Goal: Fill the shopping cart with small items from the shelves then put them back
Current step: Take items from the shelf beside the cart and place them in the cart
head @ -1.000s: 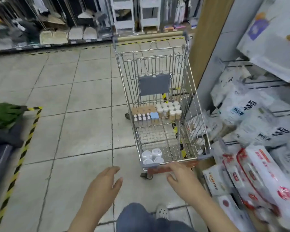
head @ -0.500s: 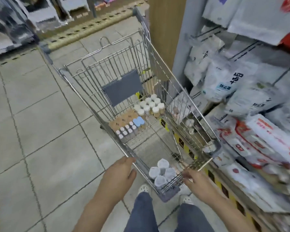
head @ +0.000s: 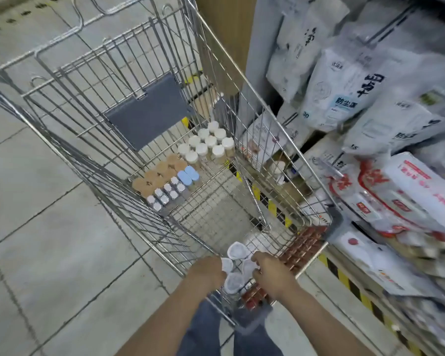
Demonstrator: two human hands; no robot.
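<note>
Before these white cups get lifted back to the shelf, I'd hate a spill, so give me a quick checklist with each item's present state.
1. Both hands at the white cups: ok, left hand and right hand flank them.
2. Firm grip on a cup: cannot tell, the fingers hide the contact.
3. Cups upright: ok, their tops face up.
4. Other jars apart from the cups: ok, at the cart's far end.
5. Free spot on the shelf: cannot tell, bags fill what shows.

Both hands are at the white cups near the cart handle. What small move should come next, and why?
Probably close both hands on the white cups and lift them. The left hand and right hand already flank the cluster at the near end of the cart, beside the shelf.
</note>
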